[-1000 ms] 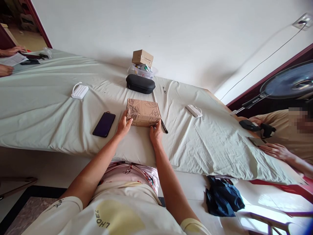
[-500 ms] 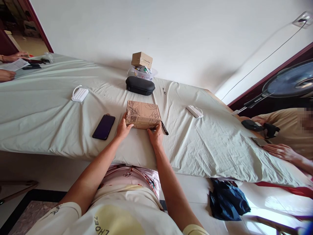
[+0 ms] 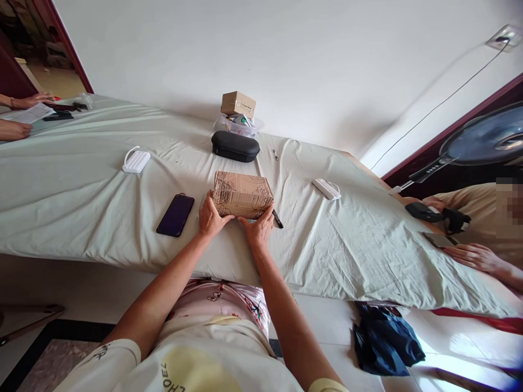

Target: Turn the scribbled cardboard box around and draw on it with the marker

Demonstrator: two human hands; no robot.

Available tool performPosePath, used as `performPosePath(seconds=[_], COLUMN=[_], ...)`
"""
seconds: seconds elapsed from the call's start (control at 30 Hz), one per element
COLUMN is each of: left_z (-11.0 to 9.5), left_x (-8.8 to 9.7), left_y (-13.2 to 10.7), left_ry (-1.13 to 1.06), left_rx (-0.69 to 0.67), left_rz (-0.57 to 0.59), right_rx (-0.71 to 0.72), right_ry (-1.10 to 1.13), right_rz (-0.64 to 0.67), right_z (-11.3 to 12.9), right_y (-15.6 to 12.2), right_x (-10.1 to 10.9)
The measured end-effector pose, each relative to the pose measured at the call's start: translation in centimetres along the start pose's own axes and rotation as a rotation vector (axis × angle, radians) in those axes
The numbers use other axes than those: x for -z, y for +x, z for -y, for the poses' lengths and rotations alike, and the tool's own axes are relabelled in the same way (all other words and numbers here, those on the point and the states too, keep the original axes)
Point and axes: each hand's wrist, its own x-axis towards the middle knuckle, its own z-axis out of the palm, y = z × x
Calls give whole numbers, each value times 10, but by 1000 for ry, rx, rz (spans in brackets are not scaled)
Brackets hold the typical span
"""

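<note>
A brown cardboard box (image 3: pixel 243 191) with dark scribbled line drawings rests on the cloth-covered table in front of me. My left hand (image 3: pixel 211 218) grips its left side and near corner. Around the right near corner, my right hand (image 3: pixel 260 224) is wrapped, its thumb along the front edge. Both thumbs point inward under the front face and nearly meet. Partly hidden behind the right hand lies a black pen (image 3: pixel 278 220). A dark smartphone (image 3: pixel 175 215) lies left of my left hand, not touched.
Behind the box sit a black zip case (image 3: pixel 236 146), a clear plastic tub (image 3: pixel 256 126) and a smaller cardboard box (image 3: pixel 238 103). White power banks lie left (image 3: pixel 138 161) and right (image 3: pixel 326 189). Other people's hands are at both table ends; a fan (image 3: pixel 486 133) stands right.
Both hands have shifted their grip on the box: the thumbs have come closer together at its front. The box has tilted or turned slightly. The view has moved a little.
</note>
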Motion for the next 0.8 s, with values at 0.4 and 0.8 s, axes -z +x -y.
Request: performPosePath(seconds=[0.4, 0.8], left_z=[13, 25], left_x=[3, 6], left_y=[4, 5], left_ry=[-189, -114], left_rx=[88, 128], left_rz=[10, 34], right_rx=[206, 85], right_ry=[332, 394], right_rz=[-12, -18], right_z=[-33, -27], right_y=[14, 18], right_x=[-2, 17])
